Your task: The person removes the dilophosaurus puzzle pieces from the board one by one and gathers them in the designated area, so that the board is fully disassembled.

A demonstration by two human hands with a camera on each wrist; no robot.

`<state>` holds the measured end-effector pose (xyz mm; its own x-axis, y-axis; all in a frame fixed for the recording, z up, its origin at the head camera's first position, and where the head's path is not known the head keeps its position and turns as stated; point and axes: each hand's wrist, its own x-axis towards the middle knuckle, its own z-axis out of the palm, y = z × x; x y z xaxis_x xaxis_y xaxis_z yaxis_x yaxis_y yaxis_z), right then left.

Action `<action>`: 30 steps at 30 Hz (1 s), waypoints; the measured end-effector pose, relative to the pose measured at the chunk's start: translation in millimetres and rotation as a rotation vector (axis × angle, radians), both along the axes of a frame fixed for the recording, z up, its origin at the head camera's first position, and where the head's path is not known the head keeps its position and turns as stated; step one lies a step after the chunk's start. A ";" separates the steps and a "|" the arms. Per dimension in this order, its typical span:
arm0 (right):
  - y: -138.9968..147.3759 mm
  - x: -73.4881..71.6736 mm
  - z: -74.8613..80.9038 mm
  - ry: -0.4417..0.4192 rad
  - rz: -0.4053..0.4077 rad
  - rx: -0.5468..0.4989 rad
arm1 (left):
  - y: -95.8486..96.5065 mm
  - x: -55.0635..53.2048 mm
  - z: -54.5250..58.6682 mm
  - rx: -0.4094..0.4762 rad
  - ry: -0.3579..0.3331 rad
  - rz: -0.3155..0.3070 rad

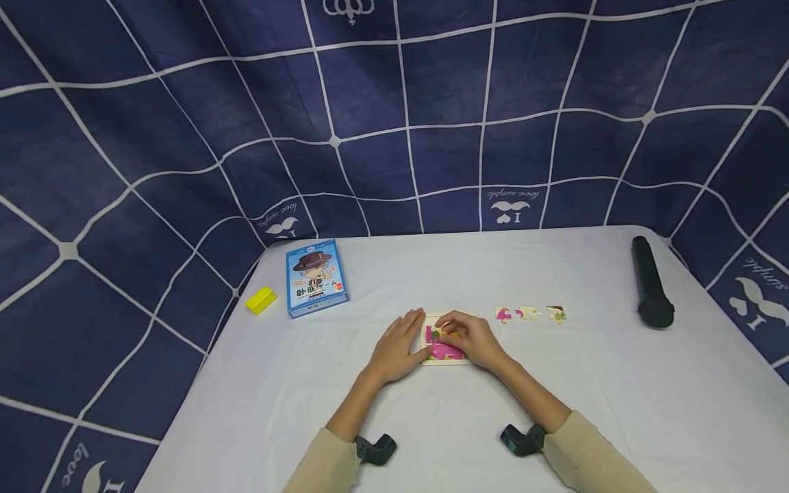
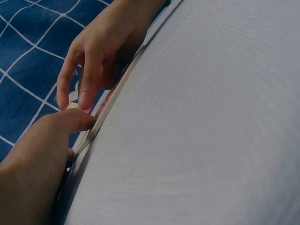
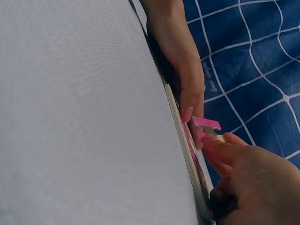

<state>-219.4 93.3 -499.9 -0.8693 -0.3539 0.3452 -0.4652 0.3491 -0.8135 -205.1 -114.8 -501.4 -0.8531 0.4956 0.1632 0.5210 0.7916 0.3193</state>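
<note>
A small jigsaw puzzle board (image 1: pixel 446 363) with a pale rim and pink pieces inside lies flat on the white table. My left hand (image 1: pixel 396 349) rests along its left side, fingers straight, the thumb on the rim. Above the board my right hand (image 1: pixel 476 339) pinches a jigsaw piece (image 3: pixel 206 123), pink with green and pale yellow, held tilted up in the right wrist view. The right fingers hide part of the board. To the right lie three loose jigsaw pieces, a pink one (image 1: pixel 503 314), a pale yellow one (image 1: pixel 528 313) and a greenish one (image 1: pixel 556 313).
A blue card-game box (image 1: pixel 316 279) lies at the back left, with a yellow block (image 1: pixel 261 300) beside it. Far right is a black microphone-shaped object (image 1: pixel 652 284). A dark blue curtain (image 1: pixel 444 82) with white lines hangs behind the white table (image 1: pixel 246 411).
</note>
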 end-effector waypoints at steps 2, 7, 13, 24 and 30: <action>0.8 0.7 3.9 -0.012 -0.010 -0.026 | 0.3 0.2 0.3 0.001 -0.001 0.000; 6.2 9.5 29.5 -0.030 0.001 -0.100 | 1.3 0.8 1.1 0.003 -0.001 -0.001; 32.6 14.1 41.8 -0.060 -0.071 -0.095 | 1.5 0.8 1.7 0.002 -0.007 0.002; 99.1 20.0 24.9 -0.054 -0.205 0.024 | 1.3 0.1 0.2 -0.010 0.003 0.009; 111.1 22.6 18.7 -0.080 -0.252 0.114 | 1.4 0.2 -0.5 -0.003 0.002 0.006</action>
